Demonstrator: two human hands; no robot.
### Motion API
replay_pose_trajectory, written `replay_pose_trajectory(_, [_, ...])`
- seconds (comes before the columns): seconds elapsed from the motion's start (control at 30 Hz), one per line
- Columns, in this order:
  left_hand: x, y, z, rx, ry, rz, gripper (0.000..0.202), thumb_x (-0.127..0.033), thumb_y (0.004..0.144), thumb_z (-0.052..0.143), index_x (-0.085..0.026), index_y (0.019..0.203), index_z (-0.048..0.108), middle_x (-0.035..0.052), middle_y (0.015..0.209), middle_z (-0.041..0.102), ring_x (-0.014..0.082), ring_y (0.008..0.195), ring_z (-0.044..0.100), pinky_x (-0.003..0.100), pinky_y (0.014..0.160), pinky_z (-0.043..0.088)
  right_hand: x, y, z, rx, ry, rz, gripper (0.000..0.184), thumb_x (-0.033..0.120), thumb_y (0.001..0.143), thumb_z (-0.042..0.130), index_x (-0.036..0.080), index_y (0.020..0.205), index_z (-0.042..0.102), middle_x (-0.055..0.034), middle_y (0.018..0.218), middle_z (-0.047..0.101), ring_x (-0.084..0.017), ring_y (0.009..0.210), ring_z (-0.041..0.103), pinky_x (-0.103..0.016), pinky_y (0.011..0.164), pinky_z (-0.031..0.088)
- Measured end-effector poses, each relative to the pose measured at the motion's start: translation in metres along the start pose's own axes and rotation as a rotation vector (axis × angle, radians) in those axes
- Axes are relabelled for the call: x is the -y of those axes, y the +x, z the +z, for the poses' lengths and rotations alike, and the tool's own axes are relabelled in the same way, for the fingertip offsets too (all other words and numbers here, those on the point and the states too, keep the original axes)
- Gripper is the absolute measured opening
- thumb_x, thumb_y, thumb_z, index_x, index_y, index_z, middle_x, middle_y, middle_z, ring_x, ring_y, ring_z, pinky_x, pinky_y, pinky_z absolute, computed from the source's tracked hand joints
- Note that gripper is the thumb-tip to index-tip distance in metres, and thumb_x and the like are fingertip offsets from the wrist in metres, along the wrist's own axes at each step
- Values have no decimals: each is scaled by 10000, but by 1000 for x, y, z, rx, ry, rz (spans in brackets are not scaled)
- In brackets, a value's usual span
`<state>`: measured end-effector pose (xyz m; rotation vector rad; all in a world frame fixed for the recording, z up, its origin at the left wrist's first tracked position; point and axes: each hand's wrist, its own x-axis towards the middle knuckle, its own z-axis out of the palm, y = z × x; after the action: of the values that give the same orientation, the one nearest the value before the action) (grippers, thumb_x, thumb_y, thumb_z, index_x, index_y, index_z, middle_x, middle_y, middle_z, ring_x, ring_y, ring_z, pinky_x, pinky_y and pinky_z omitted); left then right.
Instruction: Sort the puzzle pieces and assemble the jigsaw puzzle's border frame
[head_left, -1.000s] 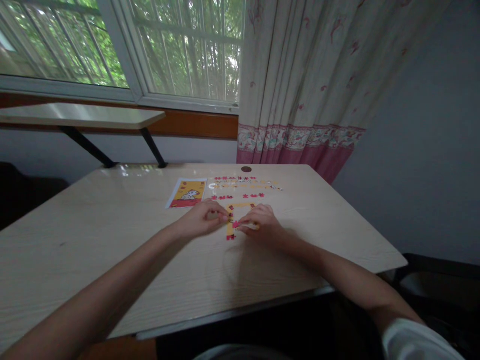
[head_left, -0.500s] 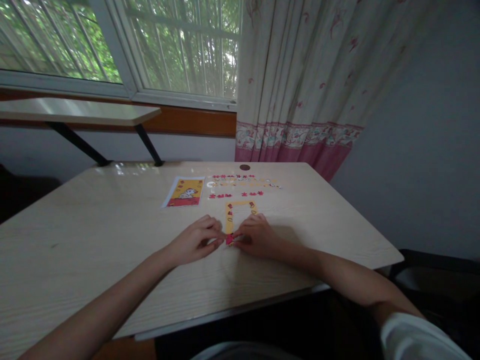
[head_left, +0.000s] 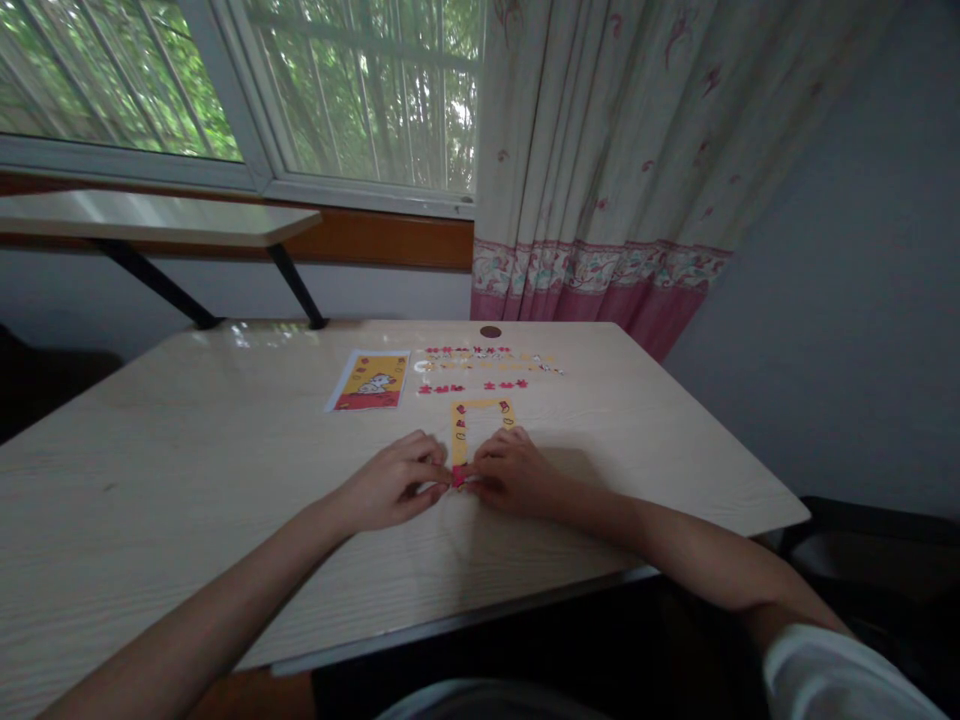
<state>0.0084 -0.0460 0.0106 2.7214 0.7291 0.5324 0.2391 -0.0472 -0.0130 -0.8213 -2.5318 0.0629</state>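
Note:
A partly joined yellow puzzle frame point(head_left: 459, 430) lies on the pale wooden table point(head_left: 187, 470). At its near end sits a red puzzle piece point(head_left: 458, 477). My left hand point(head_left: 394, 482) and my right hand point(head_left: 511, 472) meet there, fingers curled and fingertips pinched on that red piece. Loose red and yellow pieces point(head_left: 480, 368) lie in rows farther back. A yellow and red picture card point(head_left: 370, 380) rests to their left.
A round cable hole point(head_left: 490, 331) marks the table's far edge. A flowered curtain point(head_left: 630, 160) hangs behind at the right, a window point(head_left: 247, 90) at the left. A second table point(head_left: 150, 222) stands under the window. The table's near edge runs close to my body.
Both hands have drawn back toward me along the frame, from its middle to its near end, and now pinch the red piece there. In the last half second they hardly moved.

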Motion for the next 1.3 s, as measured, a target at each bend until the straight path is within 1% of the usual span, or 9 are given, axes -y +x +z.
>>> replay_pose_trajectory(0.17, [-1, 0, 0, -1, 21, 2, 191, -214, 850, 469, -197, 898, 654, 59, 848, 540, 182, 833, 486, 302, 747, 402, 4, 0, -3, 13, -153, -90, 193, 347, 854, 514, 249, 959, 641, -23, 876, 651, -176, 840, 487, -335, 750, 289])
replay_pose_trajectory(0.27, [-3, 1, -1, 5, 45, -1, 191, -213, 851, 465, -192, 881, 652, 59, 838, 538, 183, 826, 485, 305, 743, 403, 7, 1, -5, 33, -236, -148, 190, 309, 870, 486, 222, 967, 623, -33, 879, 650, -180, 837, 485, -339, 744, 293])
replay_pose_trajectory(0.37, [-4, 2, -2, -7, 50, 13, 191, -222, 851, 465, -189, 853, 653, 57, 815, 539, 180, 805, 486, 300, 727, 406, 8, 1, -8, 60, -265, -176, 142, 255, 856, 504, 212, 922, 622, -37, 869, 645, -178, 828, 488, -332, 730, 300])
replay_pose_trajectory(0.5, [-3, 1, -1, -13, 42, 11, 185, -234, 848, 475, -192, 871, 654, 56, 812, 546, 181, 802, 487, 302, 729, 409, 3, 1, -11, 82, -172, -170, 144, 270, 851, 515, 216, 922, 628, -33, 891, 646, -168, 848, 492, -319, 756, 319])
replay_pose_trajectory(0.67, [-3, 1, 0, -18, 35, -1, 194, -241, 835, 504, -198, 968, 639, 57, 833, 550, 188, 818, 485, 314, 739, 408, -10, 1, -12, 43, -23, -86, 169, 271, 832, 531, 205, 942, 641, -31, 866, 649, -155, 825, 500, -295, 760, 347])
replay_pose_trajectory(0.83, [-2, 1, 1, -10, 66, 16, 192, -247, 844, 491, -210, 945, 650, 54, 813, 542, 187, 810, 486, 307, 723, 406, -12, 2, -9, 32, -15, -77, 179, 266, 832, 531, 216, 952, 654, -34, 860, 647, -152, 807, 502, -298, 752, 349])
replay_pose_trajectory(0.97, [-2, 2, 3, -14, 85, 26, 205, -262, 861, 474, -206, 945, 652, 52, 785, 543, 182, 793, 488, 300, 703, 405, -9, 2, -9, 60, -11, -64, 189, 241, 831, 533, 228, 974, 656, -29, 871, 643, -150, 834, 505, -297, 764, 348])
replay_pose_trajectory(1.13, [-3, 2, 6, -34, 96, 24, 217, -263, 881, 450, -194, 913, 653, 59, 800, 563, 181, 808, 490, 300, 709, 405, -6, 3, -11, 89, 20, -37, 178, 195, 818, 535, 213, 937, 666, -26, 894, 644, -152, 847, 507, -289, 781, 353])
replay_pose_trajectory(1.3, [-5, 2, 8, -13, 155, 6, 215, -255, 889, 439, -186, 901, 642, 58, 787, 557, 185, 807, 481, 307, 714, 397, -7, 4, -12, 112, 29, -55, 183, 168, 816, 521, 196, 930, 662, -32, 892, 643, -149, 844, 509, -289, 778, 356])
